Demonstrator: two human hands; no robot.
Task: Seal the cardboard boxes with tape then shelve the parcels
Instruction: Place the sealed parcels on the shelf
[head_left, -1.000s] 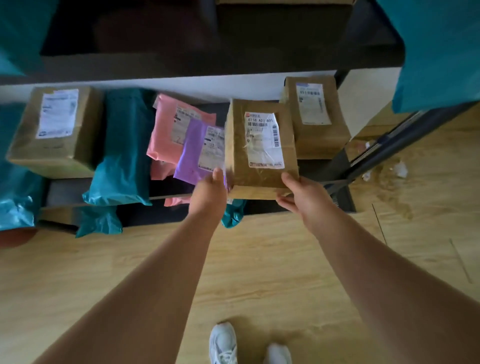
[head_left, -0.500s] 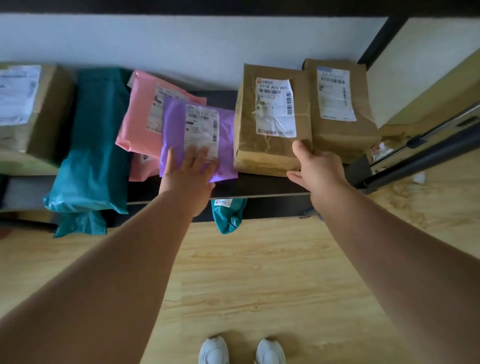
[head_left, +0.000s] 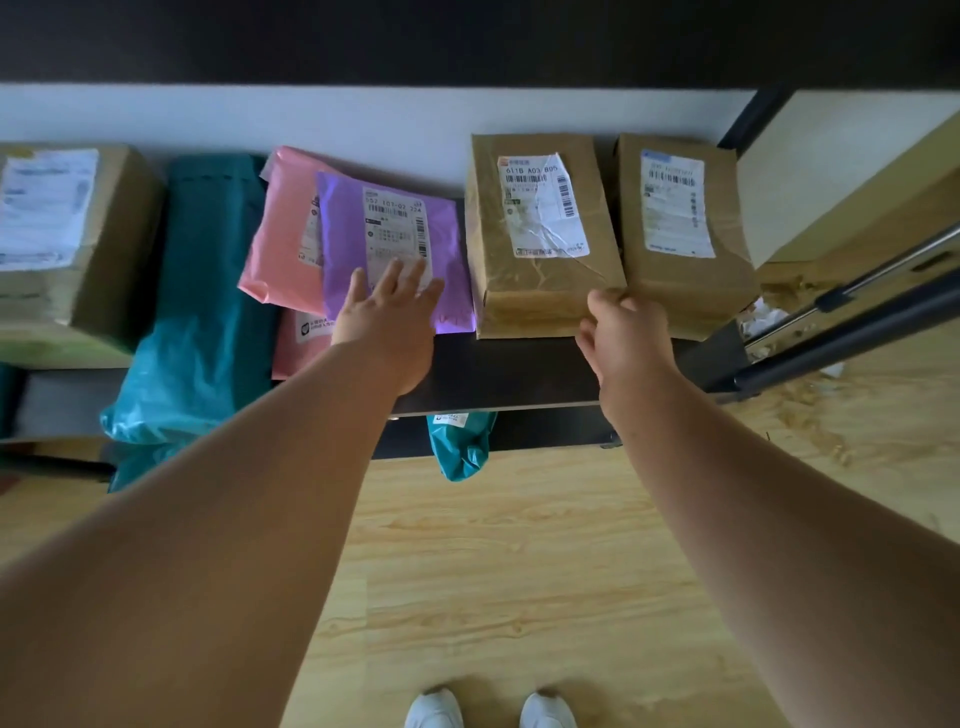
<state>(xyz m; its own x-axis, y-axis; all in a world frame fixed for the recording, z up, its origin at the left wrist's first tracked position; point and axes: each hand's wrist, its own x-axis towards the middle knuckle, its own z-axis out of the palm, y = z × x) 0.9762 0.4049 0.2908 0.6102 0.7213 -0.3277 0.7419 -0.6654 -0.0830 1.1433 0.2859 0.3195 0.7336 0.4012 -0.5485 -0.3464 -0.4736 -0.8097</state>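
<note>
Cardboard box (head_left: 540, 296) seems stiff, light, tape-slick; my right hand (head_left: 623, 338) pinches its near corner, left hand (head_left: 389, 317) lies flat, fingers straight, on the soft mailer (head_left: 343, 234).

Head camera, close, steeply downward onto the shelf (head_left: 519, 374).

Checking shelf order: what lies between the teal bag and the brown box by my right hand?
Head view: a pink mailer and, overlapping it, a purple mailer under the left hand, beside the brown box.
</note>
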